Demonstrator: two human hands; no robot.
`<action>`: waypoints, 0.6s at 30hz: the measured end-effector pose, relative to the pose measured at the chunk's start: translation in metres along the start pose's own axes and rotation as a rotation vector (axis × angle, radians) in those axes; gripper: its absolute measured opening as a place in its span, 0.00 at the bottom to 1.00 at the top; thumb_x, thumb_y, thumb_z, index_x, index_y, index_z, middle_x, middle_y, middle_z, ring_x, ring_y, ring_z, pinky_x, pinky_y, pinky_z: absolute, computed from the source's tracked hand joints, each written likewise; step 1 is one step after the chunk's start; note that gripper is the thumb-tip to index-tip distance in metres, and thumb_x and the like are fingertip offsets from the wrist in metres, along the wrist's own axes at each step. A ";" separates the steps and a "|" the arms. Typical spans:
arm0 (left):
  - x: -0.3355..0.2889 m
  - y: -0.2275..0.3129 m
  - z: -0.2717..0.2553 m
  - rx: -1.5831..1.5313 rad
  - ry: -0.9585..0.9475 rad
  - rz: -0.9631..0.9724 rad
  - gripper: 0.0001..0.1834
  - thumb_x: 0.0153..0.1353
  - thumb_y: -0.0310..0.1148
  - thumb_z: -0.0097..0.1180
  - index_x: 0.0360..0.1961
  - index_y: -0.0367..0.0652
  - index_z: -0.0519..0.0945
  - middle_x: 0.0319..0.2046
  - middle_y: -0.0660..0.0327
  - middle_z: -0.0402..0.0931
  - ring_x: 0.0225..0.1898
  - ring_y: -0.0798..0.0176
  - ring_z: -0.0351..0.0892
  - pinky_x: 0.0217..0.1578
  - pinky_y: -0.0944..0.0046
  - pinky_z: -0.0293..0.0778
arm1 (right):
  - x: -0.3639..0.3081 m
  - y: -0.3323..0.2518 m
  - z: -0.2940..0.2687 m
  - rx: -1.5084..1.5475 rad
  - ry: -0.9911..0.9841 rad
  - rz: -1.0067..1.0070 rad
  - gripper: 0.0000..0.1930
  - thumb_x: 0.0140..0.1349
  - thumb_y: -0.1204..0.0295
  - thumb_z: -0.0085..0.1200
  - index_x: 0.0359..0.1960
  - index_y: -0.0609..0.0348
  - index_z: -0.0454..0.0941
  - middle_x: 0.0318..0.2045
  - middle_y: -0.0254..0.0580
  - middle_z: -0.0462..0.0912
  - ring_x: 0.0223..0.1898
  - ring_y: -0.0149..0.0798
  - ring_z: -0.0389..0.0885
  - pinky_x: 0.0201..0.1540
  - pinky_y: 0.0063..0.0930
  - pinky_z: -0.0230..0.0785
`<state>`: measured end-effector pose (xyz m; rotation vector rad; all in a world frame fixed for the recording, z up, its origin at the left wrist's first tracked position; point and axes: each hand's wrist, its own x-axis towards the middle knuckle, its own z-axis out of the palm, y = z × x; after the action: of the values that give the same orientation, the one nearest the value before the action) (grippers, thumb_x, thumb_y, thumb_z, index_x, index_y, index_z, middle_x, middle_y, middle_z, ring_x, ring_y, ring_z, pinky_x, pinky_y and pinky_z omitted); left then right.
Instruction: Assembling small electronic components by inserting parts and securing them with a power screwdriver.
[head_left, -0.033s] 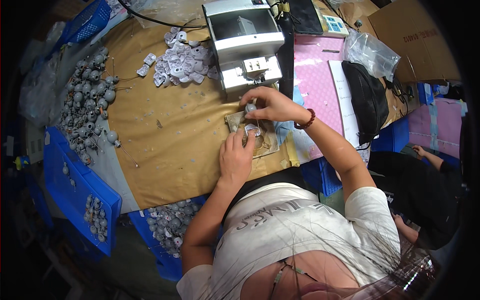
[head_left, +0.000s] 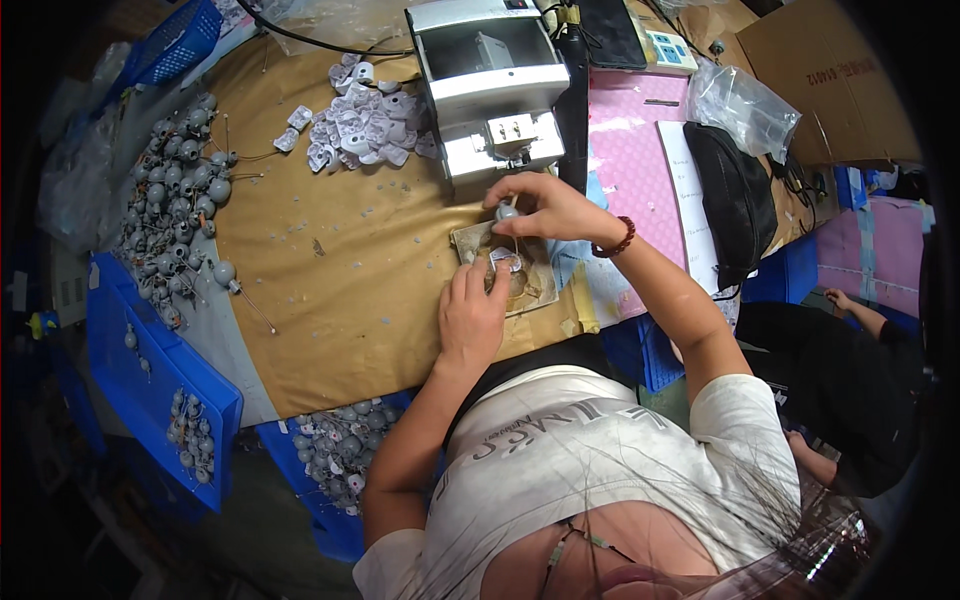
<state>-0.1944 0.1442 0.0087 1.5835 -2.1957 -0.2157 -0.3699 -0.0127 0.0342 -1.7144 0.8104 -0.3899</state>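
In my right hand (head_left: 548, 208) is a small grey ball-shaped part (head_left: 507, 212), pinched between thumb and curled fingers. It is held just above a worn square board (head_left: 540, 288) at the front of the table. On that board lies a small white plastic piece (head_left: 506, 259). My left hand (head_left: 470, 312) rests at the board's left side, with its fingertips and thumb closed at the white piece's near edge. A thin wire seems to run between the ball and the white piece, but it is too fine to follow.
A silver bench machine (head_left: 490, 85) stands beyond my hands. White plastic shells (head_left: 365, 125) are heaped to its left, and grey balls with wires (head_left: 170, 190) farther left. Blue bins (head_left: 215, 400) hold more. At right lie a black pouch (head_left: 735, 205) and cardboard box (head_left: 830, 80); a person sits there.
My right hand has shifted very slightly to the right with the grey ball-shaped part. My left hand and the white plastic piece look unmoved.
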 end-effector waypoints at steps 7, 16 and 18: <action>-0.001 -0.002 -0.001 -0.006 -0.002 0.010 0.19 0.59 0.28 0.55 0.53 0.44 0.80 0.51 0.51 0.75 0.53 0.50 0.75 0.48 0.53 0.75 | -0.031 0.010 -0.011 0.474 -0.040 0.195 0.09 0.62 0.76 0.61 0.42 0.58 0.76 0.37 0.30 0.78 0.36 0.22 0.76 0.40 0.20 0.72; -0.002 -0.003 0.000 -0.032 -0.013 -0.003 0.26 0.53 0.25 0.61 0.56 0.46 0.79 0.51 0.51 0.75 0.53 0.47 0.74 0.50 0.51 0.74 | -0.053 0.001 0.003 -0.250 0.274 -0.161 0.17 0.57 0.86 0.61 0.46 0.56 0.78 0.50 0.37 0.74 0.49 0.33 0.75 0.47 0.24 0.74; -0.001 -0.002 -0.001 -0.012 -0.012 0.010 0.21 0.57 0.27 0.56 0.54 0.44 0.79 0.52 0.51 0.75 0.53 0.49 0.74 0.49 0.52 0.75 | -0.052 0.014 0.013 0.007 0.319 -0.135 0.19 0.59 0.87 0.59 0.51 0.58 0.76 0.52 0.38 0.73 0.52 0.33 0.77 0.50 0.24 0.76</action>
<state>-0.1923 0.1445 0.0093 1.5680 -2.2068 -0.2351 -0.4029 0.0307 0.0248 -1.7286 0.9217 -0.7718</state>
